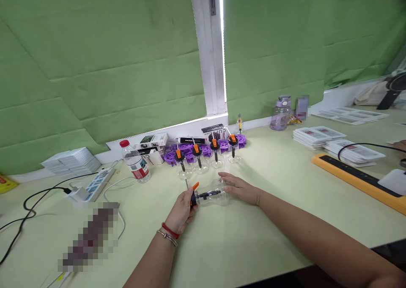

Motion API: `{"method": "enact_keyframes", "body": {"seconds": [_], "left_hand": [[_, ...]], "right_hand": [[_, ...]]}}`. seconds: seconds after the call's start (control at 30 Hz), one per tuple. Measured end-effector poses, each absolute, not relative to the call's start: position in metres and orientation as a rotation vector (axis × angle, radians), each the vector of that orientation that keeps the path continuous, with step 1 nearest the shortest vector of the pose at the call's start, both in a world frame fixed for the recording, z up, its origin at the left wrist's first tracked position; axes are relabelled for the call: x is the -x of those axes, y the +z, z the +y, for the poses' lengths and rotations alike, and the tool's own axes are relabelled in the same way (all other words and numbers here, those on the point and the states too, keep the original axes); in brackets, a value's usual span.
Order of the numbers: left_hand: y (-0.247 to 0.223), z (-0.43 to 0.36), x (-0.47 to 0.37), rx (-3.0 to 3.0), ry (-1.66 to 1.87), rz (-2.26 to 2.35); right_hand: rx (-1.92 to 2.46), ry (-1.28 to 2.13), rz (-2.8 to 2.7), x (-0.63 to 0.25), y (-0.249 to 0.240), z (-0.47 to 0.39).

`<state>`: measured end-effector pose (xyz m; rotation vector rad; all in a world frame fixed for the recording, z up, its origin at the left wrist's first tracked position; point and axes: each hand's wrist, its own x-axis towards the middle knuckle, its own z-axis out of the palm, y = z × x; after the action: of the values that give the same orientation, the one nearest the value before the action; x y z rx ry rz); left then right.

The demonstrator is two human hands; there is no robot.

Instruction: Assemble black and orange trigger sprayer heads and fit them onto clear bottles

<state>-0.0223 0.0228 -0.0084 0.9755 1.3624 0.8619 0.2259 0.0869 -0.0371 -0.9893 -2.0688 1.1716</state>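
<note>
A clear, waisted jar (207, 196) with a black and orange top lies sideways between my hands above the table. A dark rod runs down inside it, and a thin metal rod and an orange lever stick out of the top. My left hand (181, 209) is closed around the black top. At the other end, my right hand (241, 189) grips the jar's wide base, its fingers curved over the clear wall. Just behind stand several similar jars in a row, among them one jar (199, 163) near the middle, all upright with orange levers.
Purple slotted parts (187, 153) and printed boxes (152, 148) line the wall behind the jars. A water bottle (135, 161) and a power strip (98, 184) with cables lie left. Rightward are a lilac bottle (281, 115), stacked cards (317, 135) and an orange-edged power strip (355, 180).
</note>
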Motion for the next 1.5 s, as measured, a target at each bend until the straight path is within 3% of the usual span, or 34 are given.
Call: {"method": "enact_keyframes", "body": {"seconds": [0.57,1.5], "left_hand": [[-0.008,0.021,0.023,-0.979,0.868,1.351],[-0.007,0.023,0.023,-0.976,0.873,1.341]], "right_hand": [[0.802,1.196,-2.101,-0.232,-0.037,0.087],[0.921,1.205,-2.113,-0.227,-0.036,0.088]]}}
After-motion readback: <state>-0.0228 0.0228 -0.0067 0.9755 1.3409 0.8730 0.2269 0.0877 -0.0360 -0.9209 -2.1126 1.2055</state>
